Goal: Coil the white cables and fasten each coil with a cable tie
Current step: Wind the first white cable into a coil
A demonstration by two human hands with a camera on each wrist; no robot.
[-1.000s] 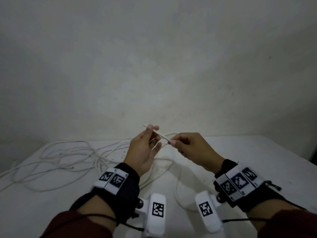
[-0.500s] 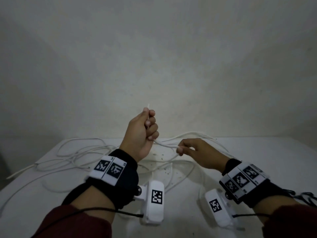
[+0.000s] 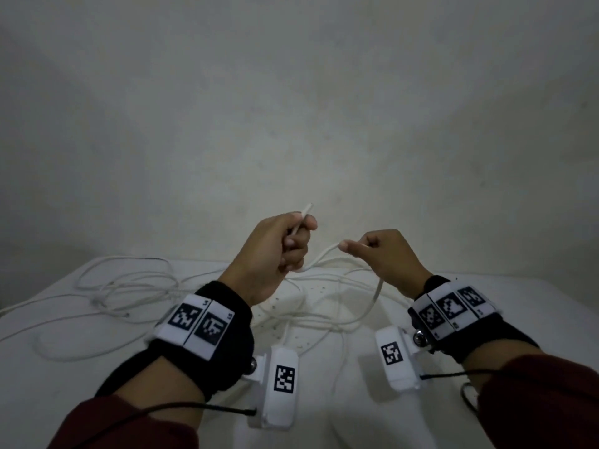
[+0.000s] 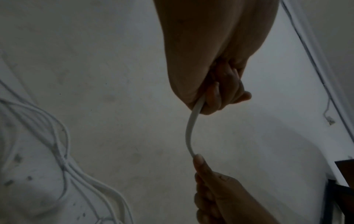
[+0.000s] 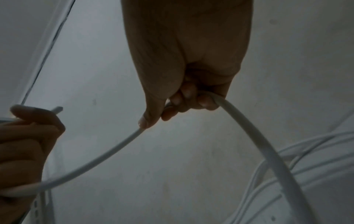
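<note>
Both hands hold one white cable above the table, a short span of it slung between them.

The left hand (image 3: 272, 251) is curled in a fist round the white cable (image 3: 319, 257) near its end, and the cut tip pokes up past the thumb. The right hand (image 3: 385, 257) pinches the same cable between thumb and curled fingers, level with the left and just beside it. From the right hand the cable drops in a curve to the white table (image 3: 534, 306). More loose white cables (image 3: 126, 286) lie in tangled loops on the table, mostly behind and to the left of the hands.
</note>
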